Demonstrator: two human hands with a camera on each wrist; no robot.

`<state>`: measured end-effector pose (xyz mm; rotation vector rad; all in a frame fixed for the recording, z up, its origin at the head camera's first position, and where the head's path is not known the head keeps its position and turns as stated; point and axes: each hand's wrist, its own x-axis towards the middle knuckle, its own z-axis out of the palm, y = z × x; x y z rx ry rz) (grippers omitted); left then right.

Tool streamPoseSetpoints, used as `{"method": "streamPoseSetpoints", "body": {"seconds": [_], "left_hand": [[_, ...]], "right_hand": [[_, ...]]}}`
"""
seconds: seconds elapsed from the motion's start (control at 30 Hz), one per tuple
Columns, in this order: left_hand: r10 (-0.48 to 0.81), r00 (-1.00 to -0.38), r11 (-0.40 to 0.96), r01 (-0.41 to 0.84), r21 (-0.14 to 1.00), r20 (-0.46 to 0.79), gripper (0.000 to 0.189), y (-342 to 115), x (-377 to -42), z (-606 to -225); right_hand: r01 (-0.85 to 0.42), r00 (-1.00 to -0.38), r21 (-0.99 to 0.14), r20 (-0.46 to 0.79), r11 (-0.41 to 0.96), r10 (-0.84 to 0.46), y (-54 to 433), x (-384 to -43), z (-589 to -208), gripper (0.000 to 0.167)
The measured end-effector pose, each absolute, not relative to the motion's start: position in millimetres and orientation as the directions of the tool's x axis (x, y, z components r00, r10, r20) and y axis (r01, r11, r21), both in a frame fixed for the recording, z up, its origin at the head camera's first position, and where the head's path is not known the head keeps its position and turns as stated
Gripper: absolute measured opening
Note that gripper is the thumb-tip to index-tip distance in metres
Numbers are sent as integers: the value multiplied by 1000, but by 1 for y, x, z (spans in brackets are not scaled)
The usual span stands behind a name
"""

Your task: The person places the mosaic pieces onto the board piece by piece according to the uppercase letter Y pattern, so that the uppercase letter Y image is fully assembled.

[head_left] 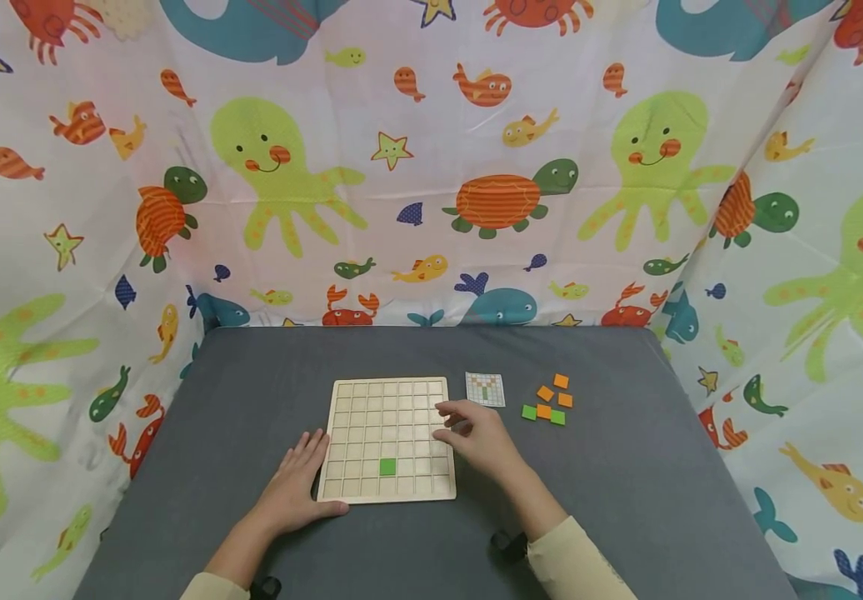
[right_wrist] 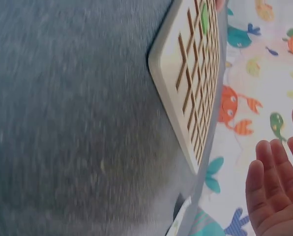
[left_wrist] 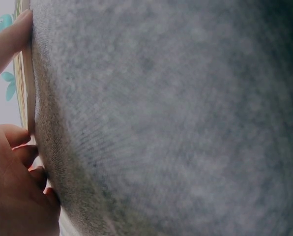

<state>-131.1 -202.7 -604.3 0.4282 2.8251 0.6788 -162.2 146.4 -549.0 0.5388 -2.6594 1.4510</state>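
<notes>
Counter (head_left: 641,492): grey, beneath both hands.
Board (head_left: 404,421): between the hands, near-square, sides running away from the person; long axis unclear.
Left hand (head_left: 292,487): fingers extended, touching board's left edge.
Right hand (head_left: 482,437): thumb and forefinger parted, over right edge.
Patterned card (head_left: 485,389): beyond right hand.
Orange tiles (head_left: 565,400): four, right of right hand, variously angled.
Green tiles (head_left: 387,467): one between the hands, squared to the grid; two beside the orange.

Green and orange tiles (head_left: 544,412), pale gridded board (head_left: 386,435)
</notes>
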Motion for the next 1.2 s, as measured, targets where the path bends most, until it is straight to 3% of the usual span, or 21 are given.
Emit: {"method": "streamPoseSetpoints", "body": {"seconds": [0.5,1.2], "left_hand": [[303,-940,865,203,459,-156,132,-204,-131,-607],[313,-939,864,217,455,-145,133,-203,-132,-607]], "right_hand": [[-238,-970,-813,226,532,-89,209,-167,-544,45],[9,-987,-786,94,618,133,312,-167,-572,47]]}}
